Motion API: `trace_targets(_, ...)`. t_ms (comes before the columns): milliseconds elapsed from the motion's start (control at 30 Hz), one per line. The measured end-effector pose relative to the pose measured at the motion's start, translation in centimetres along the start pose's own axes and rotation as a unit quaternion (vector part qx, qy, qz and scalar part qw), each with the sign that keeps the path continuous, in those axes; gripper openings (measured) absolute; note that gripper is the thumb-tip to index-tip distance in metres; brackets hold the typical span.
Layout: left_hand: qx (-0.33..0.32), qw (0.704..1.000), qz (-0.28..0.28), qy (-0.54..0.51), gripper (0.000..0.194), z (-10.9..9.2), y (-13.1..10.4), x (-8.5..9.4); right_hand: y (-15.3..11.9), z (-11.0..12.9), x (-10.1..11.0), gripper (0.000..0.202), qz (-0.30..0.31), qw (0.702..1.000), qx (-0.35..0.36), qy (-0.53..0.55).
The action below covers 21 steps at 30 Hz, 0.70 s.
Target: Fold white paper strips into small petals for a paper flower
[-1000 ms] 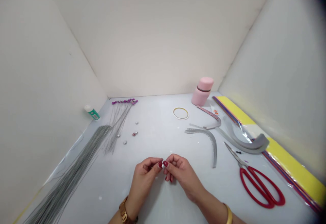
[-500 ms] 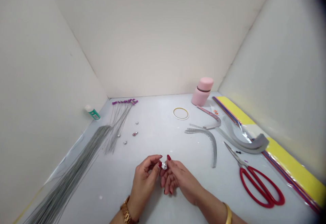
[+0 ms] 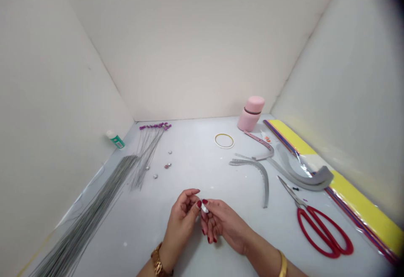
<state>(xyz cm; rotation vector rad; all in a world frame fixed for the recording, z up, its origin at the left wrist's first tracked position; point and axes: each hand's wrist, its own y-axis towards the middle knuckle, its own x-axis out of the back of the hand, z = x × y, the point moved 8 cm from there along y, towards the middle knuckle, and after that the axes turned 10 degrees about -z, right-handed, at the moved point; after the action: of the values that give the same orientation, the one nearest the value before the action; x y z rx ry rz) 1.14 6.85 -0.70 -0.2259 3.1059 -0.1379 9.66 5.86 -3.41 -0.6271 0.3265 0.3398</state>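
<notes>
At lower centre, your right hand (image 3: 226,223) pinches a small, shiny silver piece (image 3: 205,208), apparently mid-shaping; whether your left hand (image 3: 184,216) grips too is unclear. Beyond, left of centre, loose silvery bits (image 3: 155,176) seem unmounted; farther, shiny purple heads (image 3: 161,125) on thin grey wires (image 3: 153,146) look finished.

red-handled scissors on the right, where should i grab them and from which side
Probably best by the red handles, coming from the near side with the right hand, once it is free of the silver piece. The handles form wide loops at the near end, while the pointed blades aim away and left.
</notes>
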Motion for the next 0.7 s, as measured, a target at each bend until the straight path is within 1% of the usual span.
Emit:
trace_targets(33,0.021,1.000,0.006,-0.022,0.017,0.3,0.1,-0.2,0.0,0.0,0.0,0.044,0.001,1.000,-0.001,0.000)
trace_targets(100,0.034,0.999,0.003,-0.037,0.017,0.5,0.2,-0.1,0.0,0.2,0.1,0.043,0.000,1.000,0.007,-0.007)
trace_targets(133,0.033,0.999,-0.005,-0.037,0.017,0.5,0.3,0.1,0.0,0.5,0.2,0.040,-0.004,1.000,0.023,-0.018)
trace_targets(200,0.032,0.999,-0.022,-0.034,0.018,0.4,0.5,0.6,0.0,1.3,0.5,0.030,-0.021,0.995,0.078,-0.052)
trace_targets(267,0.036,0.998,-0.029,-0.034,0.019,0.4,0.6,0.9,-0.1,2.4,0.9,0.024,-0.046,0.983,0.148,-0.097)
trace_targets(333,0.043,0.998,-0.032,-0.043,0.019,0.4,0.7,1.0,-0.5,3.3,1.1,0.018,-0.067,0.965,0.207,-0.148)
trace_targets(433,0.053,0.996,-0.036,-0.058,0.019,0.4,0.8,1.0,-1.0,4.1,1.1,0.011,-0.087,0.934,0.263,-0.223)
trace_targets(533,0.061,0.996,-0.029,-0.062,0.019,0.5,0.7,0.9,-1.3,4.3,1.1,0.010,-0.094,0.918,0.283,-0.261)
trace_targets(700,0.077,0.995,-0.014,-0.064,0.019,0.9,0.8,0.7,-0.9,4.1,1.4,0.010,-0.080,0.924,0.274,-0.257)
